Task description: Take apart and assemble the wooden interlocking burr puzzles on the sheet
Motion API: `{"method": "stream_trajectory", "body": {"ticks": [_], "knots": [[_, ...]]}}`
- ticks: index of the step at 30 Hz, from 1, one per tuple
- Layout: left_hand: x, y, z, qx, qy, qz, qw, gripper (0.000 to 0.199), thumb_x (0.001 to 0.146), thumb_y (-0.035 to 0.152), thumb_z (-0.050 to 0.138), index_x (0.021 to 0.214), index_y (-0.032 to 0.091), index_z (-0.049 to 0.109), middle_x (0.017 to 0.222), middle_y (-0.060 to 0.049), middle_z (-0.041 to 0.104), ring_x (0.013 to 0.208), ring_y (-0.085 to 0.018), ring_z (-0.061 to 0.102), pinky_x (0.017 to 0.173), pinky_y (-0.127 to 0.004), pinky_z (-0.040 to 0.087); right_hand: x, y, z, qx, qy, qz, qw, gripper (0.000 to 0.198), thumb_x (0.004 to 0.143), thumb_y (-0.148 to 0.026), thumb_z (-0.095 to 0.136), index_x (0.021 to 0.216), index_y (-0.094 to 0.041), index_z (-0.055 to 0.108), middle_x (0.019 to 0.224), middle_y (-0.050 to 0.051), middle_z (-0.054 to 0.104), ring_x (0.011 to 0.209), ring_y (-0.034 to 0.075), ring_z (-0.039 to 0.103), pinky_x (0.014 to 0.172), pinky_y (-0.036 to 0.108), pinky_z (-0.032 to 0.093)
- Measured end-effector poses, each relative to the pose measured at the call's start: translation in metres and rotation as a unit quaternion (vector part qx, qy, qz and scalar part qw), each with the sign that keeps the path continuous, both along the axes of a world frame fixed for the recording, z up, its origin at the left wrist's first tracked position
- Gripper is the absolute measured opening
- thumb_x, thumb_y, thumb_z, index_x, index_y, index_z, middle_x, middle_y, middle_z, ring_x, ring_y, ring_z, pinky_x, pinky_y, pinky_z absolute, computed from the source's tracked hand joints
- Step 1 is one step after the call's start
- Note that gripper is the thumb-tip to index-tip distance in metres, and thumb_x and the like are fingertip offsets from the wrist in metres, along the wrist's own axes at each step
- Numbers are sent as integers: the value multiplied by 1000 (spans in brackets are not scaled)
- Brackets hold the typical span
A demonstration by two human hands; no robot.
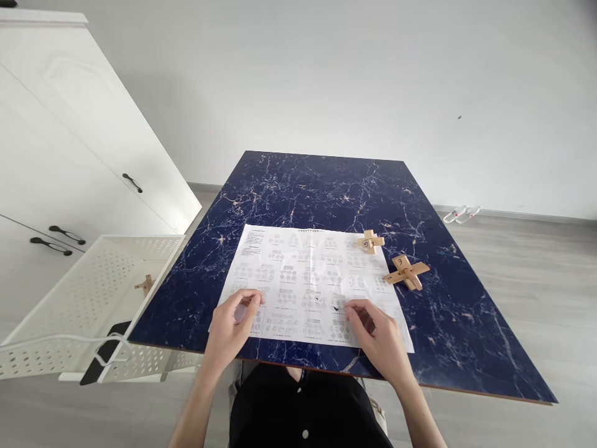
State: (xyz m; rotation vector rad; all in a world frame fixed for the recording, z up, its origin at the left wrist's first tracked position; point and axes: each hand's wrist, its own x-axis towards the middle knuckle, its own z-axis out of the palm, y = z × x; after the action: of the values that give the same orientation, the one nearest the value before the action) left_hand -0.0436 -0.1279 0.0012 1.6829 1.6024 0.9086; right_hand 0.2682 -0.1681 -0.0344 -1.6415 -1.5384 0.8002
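Sheet (298,264) lies near the worktop's (317,193) front edge, wooden crosses (407,272) at its right edge and far-right corner. Left hand (233,323) and right hand (377,333), half-curled, seem empty; reading looks underway; grasping crosses calls for reaching right.

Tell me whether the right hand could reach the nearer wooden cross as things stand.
Likely yes: the right hand is close by, over the paper, and nothing visible stands between it and the nearer wooden cross.

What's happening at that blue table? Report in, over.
Left hand, right hand: curled over printed sheet, nothing visible in either. Sheet: unfolded, creased. Far wooden cross, near wooden cross: overlapping right edge.
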Motion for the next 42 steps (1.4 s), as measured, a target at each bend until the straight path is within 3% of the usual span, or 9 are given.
{"method": "stream_trajectory", "body": {"ticks": [8, 11, 15, 20, 23, 27, 32, 37, 42], "knots": [[-1, 0, 0, -7, -5, -7, 1000, 36, 105, 54, 59, 98, 23, 74, 100, -7, 79, 93, -23, 74, 60, -22, 52, 4, 7, 8, -38, 40, 3, 998, 38, 105, -58, 59, 102, -23, 74, 85, 6, 74, 67, 21, 61, 63, 33, 49], [0, 0, 1, -2, -3, -10, 1000, 34, 105, 52, 59, 98, 23, 74, 98, -6, 79, 91, -22, 74, 60, -22, 52, 9, 19, 13, -64, 139, 14, 988, 39, 102, -61, 65, 100, -22, 73, 83, 6, 71, 70, 21, 63, 63, 32, 50], [-1, 0, 2, 3, -2, -13, 1000, 32, 106, 50, 59, 100, 23, 75, 97, -6, 80, 93, -23, 75, 66, -25, 54, 12, 41, 22, -73, 302, -17, 950, 44, 99, -64, 69, 112, -22, 67, 88, 5, 70, 66, 17, 61, 55, 29, 48], [-2, 0, -1, 7, 2, -9, 1000, 31, 106, 50, 59, 99, 24, 75, 96, -4, 80, 90, -22, 75, 74, -27, 57, 20, 78, 28, -9, 182, -38, 982, 71, 96, -63, 73, 149, -29, 40, 112, 11, 74, 72, 22, 74, 50, 31, 57], [-2, 0, -1, 6, 5, -10, 1000, 31, 106, 49, 59, 98, 24, 75, 95, -4, 80, 90, -22, 75, 75, -26, 57, 27, 98, 23, -12, 135, -34, 990, 80, 96, -60, 73, 154, -32, 27, 113, 10, 71, 63, 21, 75, 44, 31, 58], [-2, 0, 1, 5, 6, -13, 1000, 32, 107, 49, 58, 98, 24, 74, 96, -4, 79, 90, -22, 74, 71, -25, 56, 31, 117, 11, -49, 168, -27, 984, 82, 93, -56, 77, 152, -32, 25, 111, 7, 67, 58, 20, 74, 38, 28, 54], [-2, 1, 3, -5, 11, -16, 1000, 32, 107, 49, 57, 98, 24, 74, 96, -5, 79, 89, -22, 74, 63, -24, 54, 28, 127, 2, -43, 161, -20, 986, 62, 95, -51, 74, 140, -25, 42, 111, 8, 64, 62, 20, 73, 40, 30, 53], [-1, 0, 4, 9, 30, -16, 999, 30, 107, 47, 57, 98, 24, 74, 94, -5, 80, 85, -22, 75, 72, -28, 58, 19, 124, 6, 4, 140, -8, 990, 41, 100, -49, 68, 127, -24, 52, 96, 3, 64, 66, 18, 67, 50, 31, 53], [1, -2, 3, 29, 33, -19, 999, 28, 108, 46, 57, 101, 24, 74, 98, -5, 80, 88, -22, 75, 80, -30, 60, 3, 108, 26, 34, 156, 92, 983, 23, 104, -46, 64, 111, -25, 56, 75, -4, 57, 60, 14, 54, 57, 31, 48]]}}
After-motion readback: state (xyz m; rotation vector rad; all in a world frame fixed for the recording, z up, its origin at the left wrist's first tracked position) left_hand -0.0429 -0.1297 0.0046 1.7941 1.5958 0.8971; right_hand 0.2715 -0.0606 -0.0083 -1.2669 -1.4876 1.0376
